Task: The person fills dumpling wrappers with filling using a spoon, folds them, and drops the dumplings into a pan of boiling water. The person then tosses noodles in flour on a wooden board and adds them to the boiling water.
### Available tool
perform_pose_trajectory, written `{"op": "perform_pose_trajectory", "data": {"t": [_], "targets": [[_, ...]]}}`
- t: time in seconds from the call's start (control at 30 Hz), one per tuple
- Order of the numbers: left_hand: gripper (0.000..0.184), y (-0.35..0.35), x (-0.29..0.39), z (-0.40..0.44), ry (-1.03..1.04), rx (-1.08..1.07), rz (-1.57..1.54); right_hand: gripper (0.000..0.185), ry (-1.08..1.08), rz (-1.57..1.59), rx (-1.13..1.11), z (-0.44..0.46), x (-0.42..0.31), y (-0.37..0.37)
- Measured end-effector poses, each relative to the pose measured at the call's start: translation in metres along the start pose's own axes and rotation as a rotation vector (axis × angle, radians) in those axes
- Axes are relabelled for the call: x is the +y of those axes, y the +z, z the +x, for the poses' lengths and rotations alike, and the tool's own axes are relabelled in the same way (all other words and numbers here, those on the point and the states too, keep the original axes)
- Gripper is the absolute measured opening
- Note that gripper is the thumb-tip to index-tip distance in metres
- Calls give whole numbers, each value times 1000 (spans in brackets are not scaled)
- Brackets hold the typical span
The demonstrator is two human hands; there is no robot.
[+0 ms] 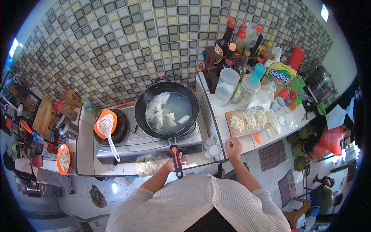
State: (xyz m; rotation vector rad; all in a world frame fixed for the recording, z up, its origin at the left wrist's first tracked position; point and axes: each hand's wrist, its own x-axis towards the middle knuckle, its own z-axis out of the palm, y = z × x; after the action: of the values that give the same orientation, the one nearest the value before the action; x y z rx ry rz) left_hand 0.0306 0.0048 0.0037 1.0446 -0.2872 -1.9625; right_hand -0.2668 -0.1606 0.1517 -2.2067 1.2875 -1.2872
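Note:
A black wok (142,123) sits on the gas stove (112,152), holding cloudy liquid with white pieces (170,115) in it. Its black and red handle (177,161) points toward me. My left hand (170,165) is low at the stove's front, partly behind that handle. Its visible fingers reach past the handle, apart; whether they touch it is unclear. At the counter edge, my right hand (233,147) has its fingers curled, with nothing visible in them. Just beyond it lies a wooden cutting board (236,132) bearing several small piles of pale shreds (251,120).
A white slotted spoon (105,125) rests on an orange plate (101,133) over the left burner. Jars (227,87) and sauce bottles (224,42) crowd the right counter. An orange-handled knife (256,137) lies near the board. Small white containers (212,150) stand between stove and counter.

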Motion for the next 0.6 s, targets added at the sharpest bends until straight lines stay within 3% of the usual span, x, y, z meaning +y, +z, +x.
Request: {"op": "perform_pose_trajectory", "data": {"t": [0.6], "targets": [[59,4,1,-3,-6,87,3,9,33,6,-8,0,-4,-3]]}}
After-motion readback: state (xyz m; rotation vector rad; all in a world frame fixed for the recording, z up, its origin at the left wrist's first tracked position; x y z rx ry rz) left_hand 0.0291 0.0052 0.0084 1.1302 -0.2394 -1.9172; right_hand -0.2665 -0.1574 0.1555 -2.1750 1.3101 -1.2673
